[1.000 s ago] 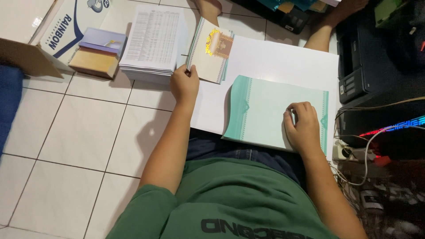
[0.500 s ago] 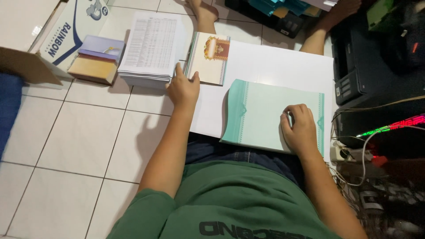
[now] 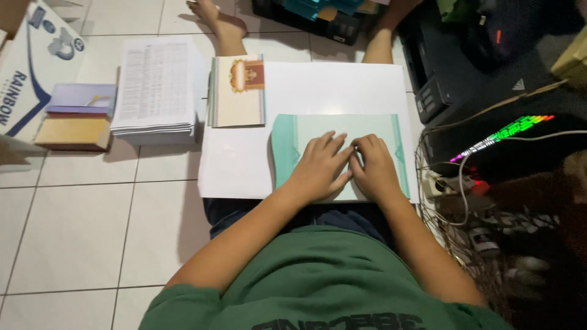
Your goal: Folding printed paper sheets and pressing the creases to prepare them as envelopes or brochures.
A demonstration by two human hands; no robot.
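1. Hands first, from the head view: left hand (image 3: pixel 319 166) and right hand (image 3: pixel 373 168) lie side by side, fingers spread flat, gripping nothing, both pressing the green-bordered sheet (image 3: pixel 306 131).
2. That sheet sits right under both palms, on the white board (image 3: pixel 238 165) across the lap; likely pinned to keep it from sliding.
3. Left of the left hand, a cream booklet (image 3: pixel 237 91) rests within reach.
4. Further left, the printed paper stack (image 3: pixel 156 85) waits on the tiled floor (image 3: pixel 79 232).
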